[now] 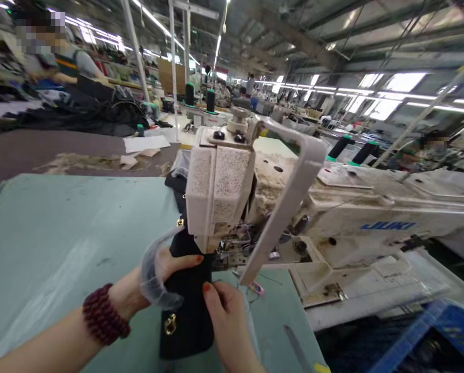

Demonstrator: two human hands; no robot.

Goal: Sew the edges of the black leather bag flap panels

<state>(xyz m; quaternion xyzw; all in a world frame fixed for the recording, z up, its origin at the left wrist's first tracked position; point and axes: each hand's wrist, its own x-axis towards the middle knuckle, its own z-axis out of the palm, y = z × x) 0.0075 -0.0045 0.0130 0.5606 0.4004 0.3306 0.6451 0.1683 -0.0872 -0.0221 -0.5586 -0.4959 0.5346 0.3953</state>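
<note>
A black bag panel (189,295) with gold metal hardware lies under the head of a white sewing machine (220,191). One gold fitting (170,324) sits near its lower end, another (180,223) farther up. My left hand (165,269) grips the panel with the thumb on top, close to the needle area; its other fingers are hidden. A curved strap in clear plastic wrap (152,269) arches over that hand, and a dark red bead bracelet (105,314) circles the wrist. At the panel's right edge, my right hand (230,316) pinches between thumb and curled fingers.
The pale green tabletop (80,233) extends left. Small pink-handled thread snips (256,288) lie right of the right hand, below the machine's slanted white bar (286,207). A blue crate (430,336) stands lower right. Beyond the table, a person (74,59) sits by dark cloth (92,111).
</note>
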